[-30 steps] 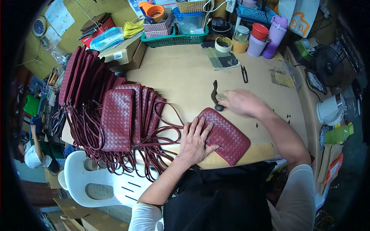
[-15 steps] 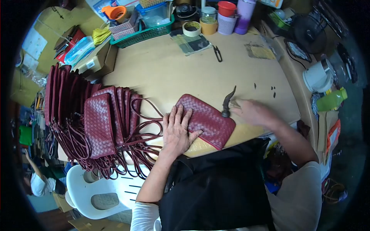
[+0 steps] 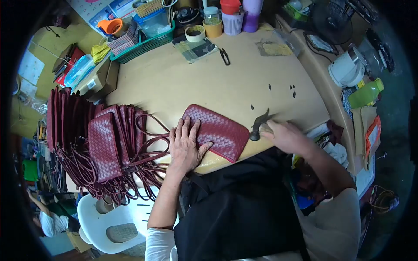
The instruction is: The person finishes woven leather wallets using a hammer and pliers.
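A dark red woven pouch (image 3: 220, 130) lies flat near the table's front edge. My left hand (image 3: 184, 145) rests on its left part, fingers spread and palm down. My right hand (image 3: 281, 135) is closed round the handle of a hammer (image 3: 260, 125), whose dark head is beside the pouch's right corner. Whether the hammer touches the pouch cannot be told. Left of my left hand, more red woven pouches (image 3: 103, 145) stand and lean in a stack, with their looped straps (image 3: 104, 187) hanging over the table's edge.
Snips (image 3: 224, 57), a tape roll (image 3: 194, 33) and a green basket (image 3: 143, 46) are at the table's far side. A white chair (image 3: 93, 224) stands at the lower left. A green bottle (image 3: 366, 93) is at the right. Another person (image 3: 53, 223) is at the far left.
The view has shifted, so most things appear further left. The hammer head has moved from over the pouch's right part to beside its right corner. My left hand still lies on the pouch.
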{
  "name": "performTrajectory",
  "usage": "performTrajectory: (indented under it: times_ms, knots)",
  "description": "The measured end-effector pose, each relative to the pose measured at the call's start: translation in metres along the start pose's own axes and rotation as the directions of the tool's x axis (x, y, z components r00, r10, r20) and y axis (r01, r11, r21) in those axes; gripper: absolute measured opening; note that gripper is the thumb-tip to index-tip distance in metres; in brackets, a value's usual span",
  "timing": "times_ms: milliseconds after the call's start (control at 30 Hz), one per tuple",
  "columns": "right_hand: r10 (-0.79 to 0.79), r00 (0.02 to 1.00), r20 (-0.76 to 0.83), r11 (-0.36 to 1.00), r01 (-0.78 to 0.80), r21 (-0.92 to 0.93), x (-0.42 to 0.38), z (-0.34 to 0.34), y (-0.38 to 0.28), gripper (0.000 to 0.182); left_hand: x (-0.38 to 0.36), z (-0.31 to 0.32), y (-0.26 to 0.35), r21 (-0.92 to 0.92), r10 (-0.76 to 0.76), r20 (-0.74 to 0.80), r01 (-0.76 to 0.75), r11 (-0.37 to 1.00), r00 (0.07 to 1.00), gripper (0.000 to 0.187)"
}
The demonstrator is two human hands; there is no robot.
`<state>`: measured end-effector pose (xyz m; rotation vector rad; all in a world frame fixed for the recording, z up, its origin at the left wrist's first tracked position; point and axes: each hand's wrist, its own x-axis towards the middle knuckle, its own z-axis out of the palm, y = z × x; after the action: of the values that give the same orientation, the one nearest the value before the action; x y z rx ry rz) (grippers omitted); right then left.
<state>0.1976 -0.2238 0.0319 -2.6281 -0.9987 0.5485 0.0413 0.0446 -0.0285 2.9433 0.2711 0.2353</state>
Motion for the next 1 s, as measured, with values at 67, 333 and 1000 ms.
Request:
performTrajectory:
  times_ms: [67,333,1000]
  knots:
    - [0.052,0.996,0.071,0.997,-0.055,0.053,0.014,-0.026,0.002,0.039,0.015,-0.018,-0.004,0.047,0.046,0.028,-0.047,0.998,0.999,0.073]
    - [-0.027,0.956,-0.292,0.964,0.102,0.244,0.07,0.013,0.011,0.032,0.052,-0.013,-0.006,-0.412,-0.274,0.008,0.253,0.875,0.962,0.056]
    - [-0.19,0.973,-0.134,0.971,0.207,0.121,0.109,-0.028,-0.091,0.041,-0.02,0.012,0.036,-0.169,-0.038,-0.205,0.003,0.986,0.978,0.036]
